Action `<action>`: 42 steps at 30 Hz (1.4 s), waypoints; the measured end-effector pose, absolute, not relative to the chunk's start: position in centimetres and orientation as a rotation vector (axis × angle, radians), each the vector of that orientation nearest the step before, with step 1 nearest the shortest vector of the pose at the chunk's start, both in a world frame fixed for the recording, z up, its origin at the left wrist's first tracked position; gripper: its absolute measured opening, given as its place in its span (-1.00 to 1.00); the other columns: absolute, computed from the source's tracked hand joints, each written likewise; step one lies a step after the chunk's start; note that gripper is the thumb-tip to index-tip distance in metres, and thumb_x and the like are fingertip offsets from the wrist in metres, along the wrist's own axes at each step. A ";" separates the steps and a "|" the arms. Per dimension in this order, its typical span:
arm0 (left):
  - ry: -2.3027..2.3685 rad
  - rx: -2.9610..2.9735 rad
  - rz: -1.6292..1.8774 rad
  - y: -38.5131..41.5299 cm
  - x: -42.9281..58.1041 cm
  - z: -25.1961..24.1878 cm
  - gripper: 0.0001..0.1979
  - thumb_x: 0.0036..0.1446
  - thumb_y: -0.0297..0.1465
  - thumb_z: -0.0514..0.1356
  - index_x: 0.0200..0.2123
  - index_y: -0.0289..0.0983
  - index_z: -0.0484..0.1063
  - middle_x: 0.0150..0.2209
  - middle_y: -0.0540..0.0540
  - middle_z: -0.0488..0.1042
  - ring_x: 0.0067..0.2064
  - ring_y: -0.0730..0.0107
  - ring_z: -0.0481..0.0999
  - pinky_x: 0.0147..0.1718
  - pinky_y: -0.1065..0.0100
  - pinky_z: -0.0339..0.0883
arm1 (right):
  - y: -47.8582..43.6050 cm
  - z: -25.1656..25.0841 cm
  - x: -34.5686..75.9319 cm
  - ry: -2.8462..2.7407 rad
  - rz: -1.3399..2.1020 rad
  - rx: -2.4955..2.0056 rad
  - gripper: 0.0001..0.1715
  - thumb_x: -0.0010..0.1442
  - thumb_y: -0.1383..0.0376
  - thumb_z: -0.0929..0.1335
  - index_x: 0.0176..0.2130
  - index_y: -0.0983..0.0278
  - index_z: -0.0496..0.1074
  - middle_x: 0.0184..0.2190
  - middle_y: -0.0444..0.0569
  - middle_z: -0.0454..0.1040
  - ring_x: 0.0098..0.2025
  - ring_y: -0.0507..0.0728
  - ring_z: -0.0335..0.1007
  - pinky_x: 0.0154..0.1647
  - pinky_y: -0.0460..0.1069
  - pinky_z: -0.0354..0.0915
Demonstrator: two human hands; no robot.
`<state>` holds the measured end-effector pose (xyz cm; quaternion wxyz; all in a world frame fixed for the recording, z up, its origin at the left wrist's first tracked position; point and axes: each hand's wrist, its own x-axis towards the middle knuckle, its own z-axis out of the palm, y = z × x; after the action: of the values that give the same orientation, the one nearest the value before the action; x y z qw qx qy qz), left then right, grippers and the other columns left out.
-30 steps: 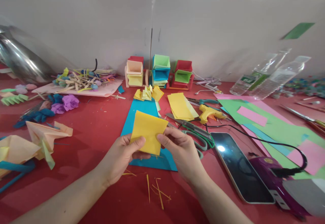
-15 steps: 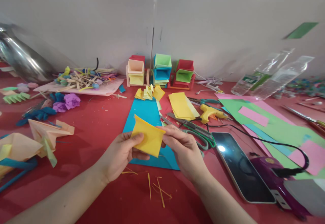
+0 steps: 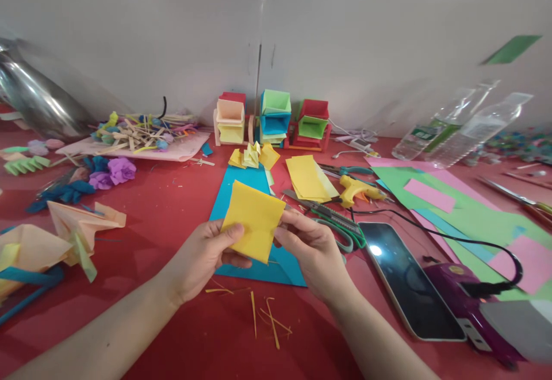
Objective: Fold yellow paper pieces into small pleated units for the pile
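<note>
Both of my hands hold a yellow paper square (image 3: 252, 219) upright above a blue sheet (image 3: 248, 219) on the red table (image 3: 164, 213). My left hand (image 3: 207, 262) pinches its lower left edge, thumb on the front. My right hand (image 3: 313, 253) pinches the right edge with its fingers closed. Thin yellow paper strips (image 3: 263, 317) lie on the table just below my hands.
Scissors (image 3: 332, 222), a yellow glue gun (image 3: 356, 190) with its black cord, a phone (image 3: 409, 279) and a purple device (image 3: 466, 305) lie to the right. Yellow sheets (image 3: 308, 179), folded paper boxes (image 3: 273, 118), green and pink sheets (image 3: 457, 207), two bottles (image 3: 457, 127), paper flowers (image 3: 107, 173) and sticks (image 3: 138, 133) surround them.
The yellow paper was flat, then tipped and bent half a second ago; now it stands flat and upright again between both hands. The hands stayed in about the same place.
</note>
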<state>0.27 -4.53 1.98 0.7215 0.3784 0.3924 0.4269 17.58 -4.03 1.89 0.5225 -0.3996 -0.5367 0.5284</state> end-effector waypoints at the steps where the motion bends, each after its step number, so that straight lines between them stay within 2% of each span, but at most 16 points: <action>1: 0.874 0.831 0.943 -4.5 0.3 2.0 -0.73 0.02 -0.28 0.22 -0.25 -0.33 0.50 -0.25 -0.21 0.54 -0.34 0.29 0.53 -0.45 0.38 0.44 | -4.0 1.9 17.6 -1.282 1.246 -0.956 -0.79 0.01 0.27 0.39 -0.27 0.14 0.54 -0.49 -0.11 0.32 -0.39 0.03 0.21 -0.37 -0.04 0.27; 7: 0.883 0.747 0.978 -4.4 0.2 2.0 -0.82 -0.02 -0.33 0.26 -0.36 -0.33 0.51 -0.36 -0.14 0.55 -0.42 0.35 0.53 -0.49 0.40 0.45 | -4.0 2.2 17.7 -1.353 1.210 -0.926 -0.79 0.04 0.32 0.37 -0.29 0.08 0.55 -0.37 -0.10 0.34 -0.33 0.02 0.24 -0.40 -0.09 0.22; 11: 0.862 0.707 0.989 -4.4 0.1 2.0 -0.85 -0.04 -0.36 0.28 -0.37 -0.32 0.51 -0.40 -0.12 0.55 -0.43 0.33 0.53 -0.52 0.40 0.44 | -4.1 2.4 17.7 -1.380 1.246 -0.944 -0.79 0.06 0.30 0.35 -0.29 0.10 0.56 -0.37 -0.09 0.36 -0.36 0.01 0.25 -0.43 -0.09 0.22; 17: 0.870 0.687 1.031 -4.4 -0.1 2.1 -0.83 -0.13 -0.37 0.32 -0.40 -0.30 0.54 -0.41 -0.12 0.57 -0.45 0.31 0.53 -0.55 0.39 0.42 | -4.2 2.7 17.6 -1.411 1.297 -0.950 -0.79 0.06 0.31 0.33 -0.31 0.13 0.56 -0.40 -0.10 0.41 -0.38 0.02 0.28 -0.38 -0.06 0.25; 22: 0.872 0.730 1.010 -4.2 -0.3 2.3 -0.84 -0.10 -0.35 0.30 -0.41 -0.31 0.54 -0.44 -0.11 0.56 -0.45 0.31 0.52 -0.53 0.39 0.41 | -4.3 3.1 17.6 -1.461 1.276 -0.990 -0.79 0.06 0.30 0.32 -0.31 0.18 0.56 -0.41 -0.08 0.43 -0.39 0.03 0.30 -0.36 -0.05 0.25; 25: 0.809 0.700 1.006 -4.1 -0.2 2.2 -0.74 0.00 -0.24 0.21 -0.34 -0.32 0.53 -0.37 -0.14 0.56 -0.40 0.28 0.53 -0.48 0.35 0.42 | -4.2 2.9 17.5 -1.449 1.239 -1.040 -0.84 0.01 0.26 0.38 -0.35 0.19 0.56 -0.40 -0.08 0.46 -0.35 0.04 0.32 -0.36 -0.05 0.26; 29: 0.589 0.749 1.053 -4.5 0.3 1.8 -0.52 0.04 -0.04 0.10 -0.15 -0.28 0.47 -0.13 -0.18 0.49 -0.14 0.22 0.46 -0.23 0.32 0.39 | -4.1 2.2 17.2 -1.310 1.249 -1.082 -0.81 -0.03 0.24 0.42 -0.31 0.17 0.55 -0.37 -0.11 0.48 -0.38 0.02 0.33 -0.37 -0.06 0.30; 32: 0.555 0.822 1.062 -5.2 0.8 1.5 -0.53 0.00 -0.09 0.18 -0.05 -0.20 0.40 -0.03 -0.13 0.41 -0.07 0.29 0.39 -0.15 0.37 0.32 | -4.3 1.9 16.8 -1.285 1.267 -1.060 -0.82 -0.03 0.26 0.43 -0.32 0.18 0.54 -0.39 -0.12 0.47 -0.39 0.02 0.35 -0.36 -0.05 0.33; 35: 0.683 0.764 1.065 -5.5 1.1 1.4 -0.62 0.08 -0.17 0.15 -0.05 -0.18 0.38 -0.10 -0.09 0.42 -0.20 0.42 0.40 -0.28 0.45 0.33 | -4.7 1.8 16.3 -1.384 1.262 -1.010 -0.84 0.00 0.27 0.41 -0.31 0.18 0.54 -0.38 -0.10 0.45 -0.39 0.04 0.38 -0.37 -0.03 0.36; 38: 0.809 0.694 1.079 -5.3 1.0 1.6 -0.69 0.10 -0.19 0.13 -0.14 -0.22 0.42 -0.24 -0.05 0.43 -0.33 0.50 0.38 -0.44 0.51 0.29 | -5.1 1.9 15.9 -1.578 1.120 -1.004 -0.84 0.04 0.30 0.39 -0.29 0.17 0.54 -0.38 -0.09 0.45 -0.35 0.05 0.39 -0.32 -0.04 0.35; 42: 0.840 0.632 1.098 -4.8 0.8 1.9 -0.73 0.09 -0.20 0.15 -0.28 -0.28 0.45 -0.31 -0.06 0.44 -0.30 0.45 0.40 -0.37 0.47 0.32 | -5.4 2.0 16.0 -1.684 0.999 -0.980 -0.78 0.11 0.31 0.33 -0.19 0.18 0.49 -0.33 -0.07 0.47 -0.30 0.06 0.39 -0.29 -0.04 0.35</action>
<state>0.83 -4.80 1.86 0.7247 0.2865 0.3807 0.4978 16.00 -5.38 1.97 0.4584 -0.3979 -0.6835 0.4054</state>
